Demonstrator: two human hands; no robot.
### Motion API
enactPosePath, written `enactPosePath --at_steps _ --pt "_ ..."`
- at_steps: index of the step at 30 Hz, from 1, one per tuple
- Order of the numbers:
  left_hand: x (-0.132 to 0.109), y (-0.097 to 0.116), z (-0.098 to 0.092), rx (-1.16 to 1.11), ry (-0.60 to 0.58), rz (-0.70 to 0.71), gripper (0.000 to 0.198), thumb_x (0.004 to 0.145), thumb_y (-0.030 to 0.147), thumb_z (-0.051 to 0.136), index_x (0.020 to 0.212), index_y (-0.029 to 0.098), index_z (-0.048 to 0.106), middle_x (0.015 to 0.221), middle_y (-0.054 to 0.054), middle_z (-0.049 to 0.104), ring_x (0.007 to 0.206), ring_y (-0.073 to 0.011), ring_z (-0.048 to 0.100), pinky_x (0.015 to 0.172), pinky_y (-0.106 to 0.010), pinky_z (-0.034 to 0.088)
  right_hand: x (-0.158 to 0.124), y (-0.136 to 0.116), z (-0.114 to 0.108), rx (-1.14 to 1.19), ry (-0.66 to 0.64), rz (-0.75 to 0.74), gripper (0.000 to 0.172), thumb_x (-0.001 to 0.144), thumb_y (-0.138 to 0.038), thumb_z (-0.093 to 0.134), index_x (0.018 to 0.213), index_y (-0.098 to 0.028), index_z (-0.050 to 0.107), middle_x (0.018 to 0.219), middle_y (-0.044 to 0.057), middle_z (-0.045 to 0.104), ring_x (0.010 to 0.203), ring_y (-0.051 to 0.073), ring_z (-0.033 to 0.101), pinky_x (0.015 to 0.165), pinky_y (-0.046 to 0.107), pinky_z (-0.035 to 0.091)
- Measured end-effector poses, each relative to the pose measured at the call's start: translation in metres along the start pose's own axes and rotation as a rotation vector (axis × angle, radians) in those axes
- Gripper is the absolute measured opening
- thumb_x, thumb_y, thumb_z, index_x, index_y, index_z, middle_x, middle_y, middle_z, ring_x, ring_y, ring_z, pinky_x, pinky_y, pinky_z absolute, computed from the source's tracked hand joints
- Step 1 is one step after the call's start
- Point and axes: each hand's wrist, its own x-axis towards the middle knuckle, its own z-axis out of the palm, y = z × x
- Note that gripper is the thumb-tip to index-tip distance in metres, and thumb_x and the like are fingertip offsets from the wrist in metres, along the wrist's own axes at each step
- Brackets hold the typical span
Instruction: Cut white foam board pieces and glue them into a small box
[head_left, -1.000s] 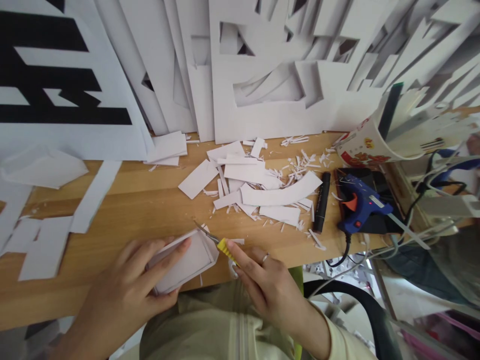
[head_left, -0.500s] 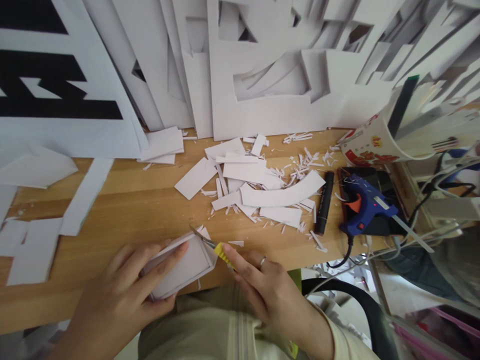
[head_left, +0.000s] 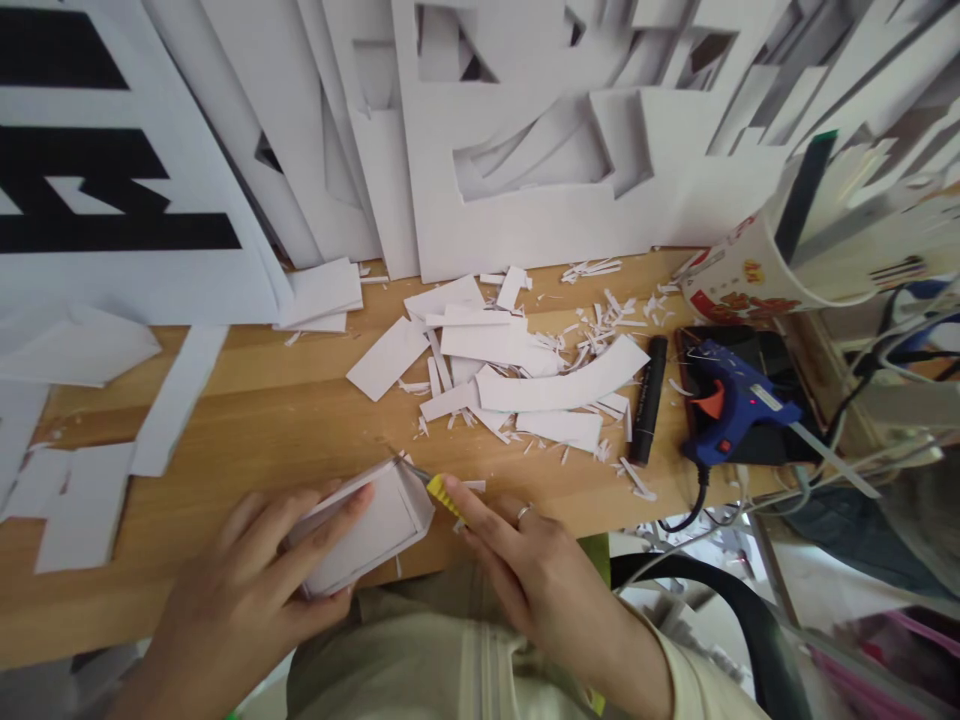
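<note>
Tall white cut-out sheets (head_left: pixel 525 220) lean in a stack far behind the small board piece, with shaped holes cut through them. One sheet behind it and to the left carries bold black shapes (head_left: pixel 112 200). A wooden table (head_left: pixel 262 400) carries everything.

A spread of white scraps (head_left: pixel 525 370), strips and slivers, lies beyond the board piece and slightly to the right. Longer strips (head_left: pixel 176 400) lie to its left. Far to its right, a printed paper cup (head_left: pixel 742 275) lies tipped on its side. Nearer than the cup sits a blue glue gun (head_left: pixel 739 410) with an orange trigger and its cable trailing off the table. A black marker (head_left: pixel 649 398) lies between the glue gun and the scraps.

The small board piece (head_left: pixel 367 530), white and roughly rectangular, rests at the near table edge, one corner over the edge. The person's left hand (head_left: pixel 240 590) grasps it, fingers spread flat across its top and thumb at its near edge. The right hand (head_left: pixel 540 580), just right of the piece, has its fingers closed round a craft knife (head_left: pixel 446 495) with a yellow grip. The forefinger lies along the top and the thin blade meets the piece's far right corner. A ring (head_left: pixel 523 514) shows on one finger.

The piece looks light, fairly stiff and easy to dent or slide. Broad flat pressure well back from the blade seems the safest hold.
</note>
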Motion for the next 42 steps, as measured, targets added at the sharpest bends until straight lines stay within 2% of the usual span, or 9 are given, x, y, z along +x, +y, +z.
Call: enactPosePath --at_steps 8,14,18,21,26,29,33,37,42 --pt "0.005 0.001 -0.003 0.012 0.004 0.019 0.072 0.090 0.026 0.061 0.158 0.038 0.042 0.114 -0.009 0.070 0.095 -0.0333 0.065 0.081 -0.047 0.059 0.006 0.002 -0.011 -0.072 -0.114 0.062 0.060 0.102 -0.013 0.044 0.162 -0.022 0.039 0.095 0.010 0.072 0.072 0.024 0.070 0.064 0.033 0.057" --pt "0.006 0.002 0.001 0.005 0.047 0.009 0.067 0.087 0.021 0.059 0.151 0.035 0.052 0.110 -0.009 0.072 0.095 -0.0317 0.067 0.081 -0.045 0.060 0.004 0.002 -0.010 0.044 -0.038 0.032 0.056 0.106 -0.016 0.042 0.161 -0.024 0.040 0.107 0.012 0.074 0.084 0.022 0.073 0.071 0.031 0.058" --pt "0.008 0.002 0.001 0.010 0.087 0.006 0.063 0.085 0.021 0.063 0.146 0.034 0.058 0.108 -0.008 0.071 0.095 -0.0298 0.067 0.081 -0.041 0.060 0.005 0.004 -0.008 0.002 -0.036 0.064 0.055 0.105 -0.017 0.044 0.159 -0.025 0.045 0.098 0.010 0.075 0.079 0.023 0.072 0.069 0.032 0.057" --pt "0.012 0.003 -0.004 -0.020 0.138 0.011 0.064 0.086 0.022 0.066 0.148 0.035 0.055 0.110 -0.005 0.068 0.096 -0.0250 0.068 0.084 -0.036 0.058 0.005 0.007 -0.009 0.113 0.133 0.122 0.047 0.105 -0.030 0.050 0.151 -0.020 0.054 0.094 0.010 0.076 0.080 0.025 0.072 0.073 0.036 0.058" --pt "0.019 0.024 -0.009 -0.095 0.232 -0.073 0.081 0.086 0.022 0.066 0.160 0.034 0.034 0.116 -0.006 0.068 0.101 -0.0248 0.069 0.085 -0.035 0.058 0.004 -0.005 0.000 0.516 0.518 0.319 0.047 0.083 -0.065 0.075 0.095 -0.019 0.072 0.077 0.005 0.074 0.068 0.023 0.070 0.061 0.033 0.058" --pt "0.021 0.044 -0.004 -0.134 0.327 -0.097 0.095 0.084 0.024 0.068 0.165 0.029 0.019 0.122 -0.010 0.070 0.103 -0.0281 0.070 0.085 -0.039 0.059 0.005 -0.023 0.017 0.768 0.647 0.264 0.060 0.070 -0.065 0.086 0.106 -0.021 0.070 0.104 0.010 0.078 0.091 0.028 0.075 0.076 0.038 0.062" --pt "0.021 0.065 0.005 -0.126 0.433 0.000 0.074 0.088 0.016 0.066 0.155 0.029 0.037 0.121 -0.010 0.071 0.103 -0.0267 0.068 0.087 -0.040 0.059 0.004 -0.044 0.033 0.778 0.812 0.376 0.056 0.066 -0.053 0.091 0.104 -0.019 0.068 0.098 0.010 0.077 0.084 0.026 0.074 0.071 0.036 0.063" --pt "0.012 0.074 0.010 -0.291 0.488 0.036 0.058 0.090 0.014 0.069 0.142 0.029 0.048 0.137 -0.013 0.062 0.128 -0.0277 0.060 0.105 -0.047 0.054 -0.003 -0.053 0.033 0.791 0.878 0.379 0.044 0.065 -0.045 0.090 0.089 -0.021 0.063 0.091 0.007 0.077 0.081 0.025 0.074 0.070 0.035 0.062" --pt "-0.008 0.069 0.014 -0.650 0.354 -0.026 0.052 0.092 0.053 0.070 0.139 0.034 0.056 0.154 -0.014 0.051 0.143 -0.0295 0.052 0.112 -0.049 0.053 -0.016 -0.052 0.033 0.837 0.855 0.243 0.042 0.067 -0.039 0.091 0.089 -0.023 0.058 0.104 0.009 0.077 0.092 0.025 0.075 0.076 0.033 0.063"
